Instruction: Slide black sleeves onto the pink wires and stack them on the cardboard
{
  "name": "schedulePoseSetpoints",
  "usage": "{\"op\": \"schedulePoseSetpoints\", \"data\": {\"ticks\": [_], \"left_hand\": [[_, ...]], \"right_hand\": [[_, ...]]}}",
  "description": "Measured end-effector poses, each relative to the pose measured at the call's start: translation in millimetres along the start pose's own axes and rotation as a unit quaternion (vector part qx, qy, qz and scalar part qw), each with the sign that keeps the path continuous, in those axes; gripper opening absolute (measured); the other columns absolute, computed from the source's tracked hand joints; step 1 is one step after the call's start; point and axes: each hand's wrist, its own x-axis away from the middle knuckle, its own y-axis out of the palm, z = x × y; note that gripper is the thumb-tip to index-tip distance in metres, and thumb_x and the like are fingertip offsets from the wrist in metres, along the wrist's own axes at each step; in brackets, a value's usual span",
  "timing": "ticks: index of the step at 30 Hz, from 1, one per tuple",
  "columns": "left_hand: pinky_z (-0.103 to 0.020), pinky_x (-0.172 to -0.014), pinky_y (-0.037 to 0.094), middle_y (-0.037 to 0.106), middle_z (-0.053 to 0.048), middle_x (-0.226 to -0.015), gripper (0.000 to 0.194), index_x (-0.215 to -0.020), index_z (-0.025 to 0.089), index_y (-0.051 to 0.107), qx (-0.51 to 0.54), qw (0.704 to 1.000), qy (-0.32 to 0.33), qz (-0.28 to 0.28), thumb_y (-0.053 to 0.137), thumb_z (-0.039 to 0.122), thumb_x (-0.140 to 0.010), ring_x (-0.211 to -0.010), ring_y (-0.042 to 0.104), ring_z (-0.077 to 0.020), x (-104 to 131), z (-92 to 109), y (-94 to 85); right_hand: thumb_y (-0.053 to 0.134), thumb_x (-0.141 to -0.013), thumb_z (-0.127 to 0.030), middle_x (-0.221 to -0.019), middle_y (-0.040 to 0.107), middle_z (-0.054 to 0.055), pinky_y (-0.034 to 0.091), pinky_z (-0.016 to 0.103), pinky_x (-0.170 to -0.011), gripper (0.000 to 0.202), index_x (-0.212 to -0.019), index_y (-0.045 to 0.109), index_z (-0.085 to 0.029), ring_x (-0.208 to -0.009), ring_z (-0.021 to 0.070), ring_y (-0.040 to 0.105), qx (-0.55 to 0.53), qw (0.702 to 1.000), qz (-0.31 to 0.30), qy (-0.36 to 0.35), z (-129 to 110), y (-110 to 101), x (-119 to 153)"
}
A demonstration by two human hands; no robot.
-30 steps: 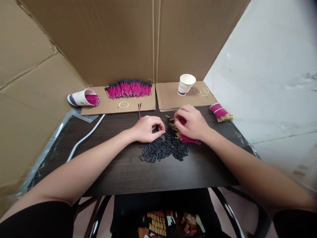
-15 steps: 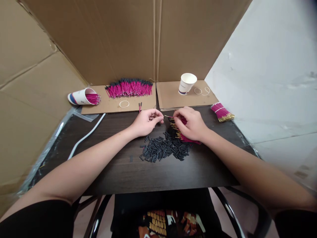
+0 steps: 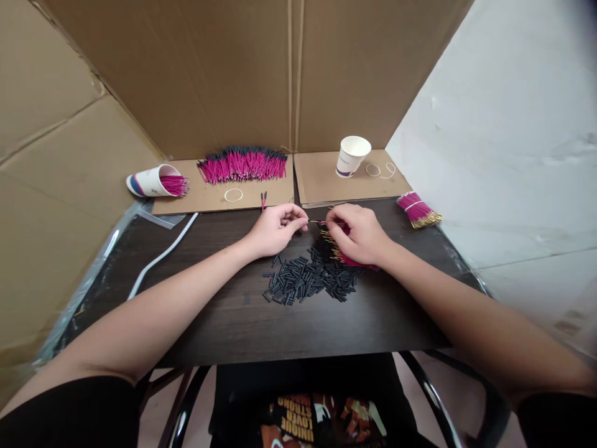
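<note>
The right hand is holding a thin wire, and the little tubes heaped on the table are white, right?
Not quite: the head view shows the little tubes are black. They are heaped on the table, and the right hand is holding a thin wire.

Left hand (image 3: 278, 231) and right hand (image 3: 358, 233) pinched, close together, nearly level; forearms (image 3: 200, 283) slanting inward.
</note>
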Motion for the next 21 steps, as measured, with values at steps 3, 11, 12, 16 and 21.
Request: {"op": "schedulePoseSetpoints", "data": {"ticks": [3, 11, 12, 16, 21], "left_hand": [[-0.024, -0.067, 0.049, 0.080, -0.008, -0.091, 0.021, -0.103, 0.013, 0.071, -0.001, 1.000, 0.002, 0.000, 0.073, 0.034, -0.098, -0.067, 0.059, -0.0075, 0.0, -0.8, 0.1], [-0.025, -0.068, 0.050, 0.080, -0.008, -0.091, 0.021, -0.104, 0.014, 0.071, -0.004, 1.000, 0.007, -0.003, 0.073, 0.034, -0.098, -0.068, 0.061, -0.0079, 0.0, -2.9, 0.6], [-0.025, -0.068, 0.050, 0.080, -0.008, -0.091, 0.021, -0.103, 0.014, 0.071, -0.006, 1.000, 0.009, -0.003, 0.073, 0.034, -0.098, -0.069, 0.061, -0.0079, 0.0, -3.1, 0.6], [-0.025, -0.069, 0.051, 0.079, -0.008, -0.091, 0.020, -0.104, 0.014, 0.071, -0.011, 1.000, 0.019, -0.006, 0.072, 0.034, -0.099, -0.070, 0.062, -0.0084, 0.0, -3.4, 0.0], [-0.025, -0.072, 0.053, 0.080, -0.009, -0.091, 0.020, -0.104, 0.014, 0.070, -0.013, 1.000, 0.018, -0.007, 0.071, 0.033, -0.099, -0.072, 0.063, -0.0088, -0.2, -3.3, 0.1]], "right_hand": [[0.060, -0.102, -0.016, -0.083, 0.067, 0.002, 0.045, 0.035, -0.075, 0.011, -0.092, 0.063, -0.019, -0.075, 0.0187, 0.059, -0.001, 1.000, 0.001, 0.001, -0.3, -0.7, -0.2], [0.058, -0.100, -0.015, -0.084, 0.068, 0.003, 0.046, 0.035, -0.075, 0.010, -0.092, 0.062, -0.020, -0.075, 0.0189, 0.061, -0.006, 1.000, 0.006, 0.007, -1.2, -4.1, -1.0], [0.058, -0.100, -0.015, -0.084, 0.068, 0.003, 0.046, 0.035, -0.075, 0.010, -0.092, 0.062, -0.020, -0.075, 0.0189, 0.060, -0.005, 1.000, 0.004, 0.008, -1.2, -4.2, -1.1], [0.058, -0.099, -0.017, -0.083, 0.067, 0.004, 0.044, 0.035, -0.073, 0.009, -0.092, 0.062, -0.020, -0.074, 0.0191, 0.058, -0.007, 1.000, -0.009, 0.017, -1.7, -4.0, -1.2], [0.058, -0.099, -0.017, -0.081, 0.066, 0.003, 0.044, 0.035, -0.072, 0.009, -0.091, 0.061, -0.020, -0.072, 0.0187, 0.057, -0.011, 1.000, -0.012, 0.017, -3.1, -3.7, -1.2]]}}
